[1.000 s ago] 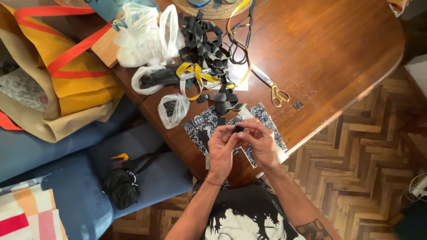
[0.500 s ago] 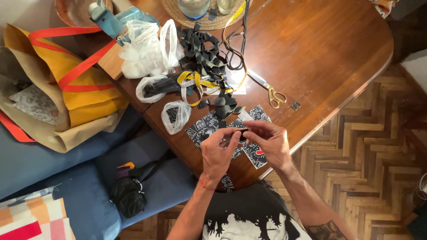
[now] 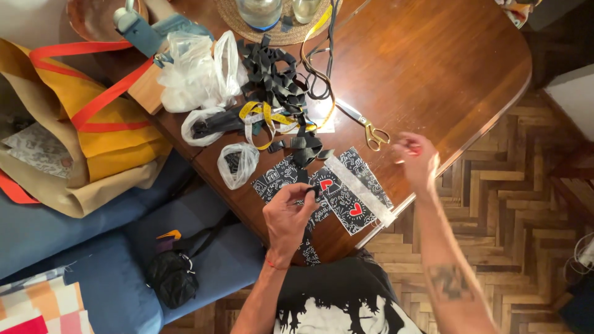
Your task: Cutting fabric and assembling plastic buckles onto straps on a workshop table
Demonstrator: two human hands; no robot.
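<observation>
At the far left, off the desk's edge, we see a tan and yellow bag (image 3: 93, 117) with orange straps resting on a blue sofa (image 3: 74, 247), and a small black pouch (image 3: 173, 278) lying on the cushion below it. On the desk (image 3: 433, 68) itself, near its left edge, sit clear plastic bags (image 3: 195, 74), a heap of black webbing straps (image 3: 275, 77) and a yellow tape measure (image 3: 263, 114). Further right lie gold-handled scissors (image 3: 368, 127).

At the near edge lies the black-and-white patterned fabric (image 3: 346, 192) with red hearts and a clear strip along its right side. Our left hand (image 3: 288, 216) hovers over it, grip closed on a small black piece (image 3: 311, 190) pinched between thumb and fingertips. The wrist is bent, palm turned down, forearm rising from the near edge.

We judge the work as partway: the fabric lies flat, the small piece is lifted rather than visibly attached, and most straps remain heaped.

Our right hand (image 3: 417, 161) is raised beyond the desk's right edge, blurred, fingers curled with a hint of red among them; we cannot tell whether its grip holds anything.
</observation>
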